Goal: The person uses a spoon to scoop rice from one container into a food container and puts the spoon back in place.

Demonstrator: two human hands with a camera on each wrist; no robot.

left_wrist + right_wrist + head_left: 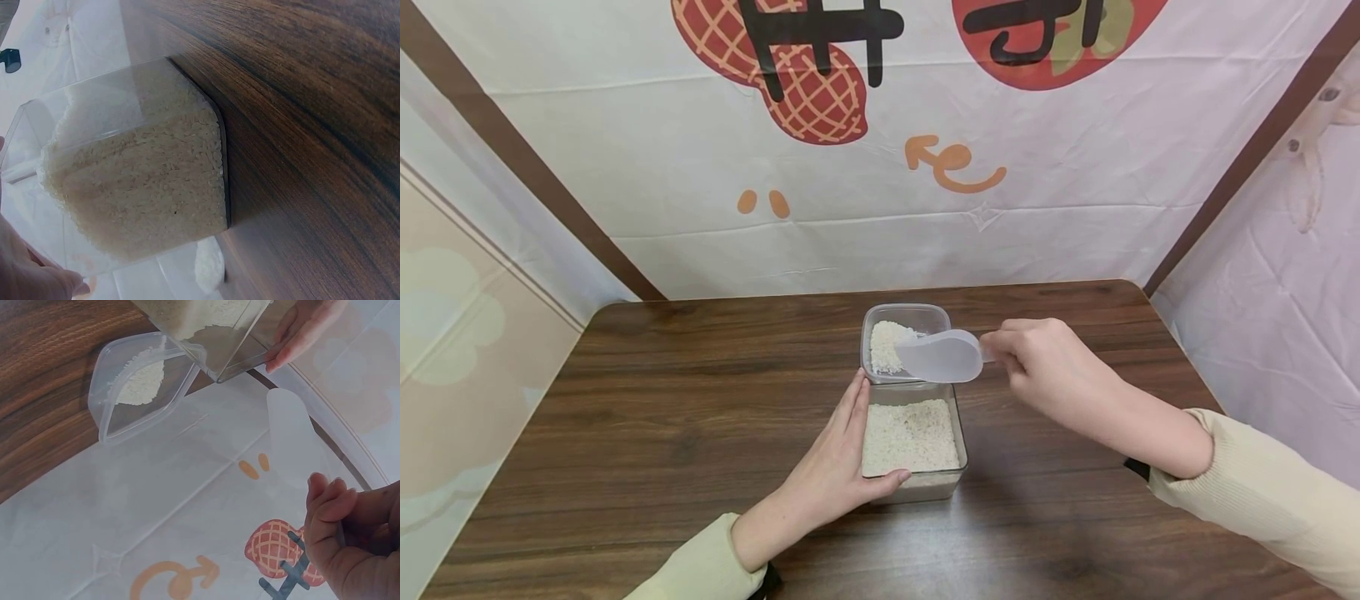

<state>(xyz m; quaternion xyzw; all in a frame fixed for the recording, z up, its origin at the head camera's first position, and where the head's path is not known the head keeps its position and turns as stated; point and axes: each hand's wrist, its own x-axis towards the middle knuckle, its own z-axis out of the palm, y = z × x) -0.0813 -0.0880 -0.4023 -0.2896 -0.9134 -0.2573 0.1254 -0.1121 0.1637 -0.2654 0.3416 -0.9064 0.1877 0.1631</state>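
Note:
My right hand (1043, 367) grips the handle of a translucent white plastic scoop (946, 358). The scoop is tilted, its tip over a small clear plastic tub (943, 315) with a heap of white rice (886, 346) on its left side. In the right wrist view the scoop (290, 428) looks empty. My left hand (831, 462) lies with straight fingers along the left side of a clear square canister (961, 446), its thumb along the front rim. Rice (150, 175) fills much of the canister, which stands just in front of the tub.
Both containers stand on a dark wood-grain table (685, 425). Behind it hangs a white cloth backdrop (700, 250) with printed red and orange shapes. More printed cloth (1262, 308) hangs at the right.

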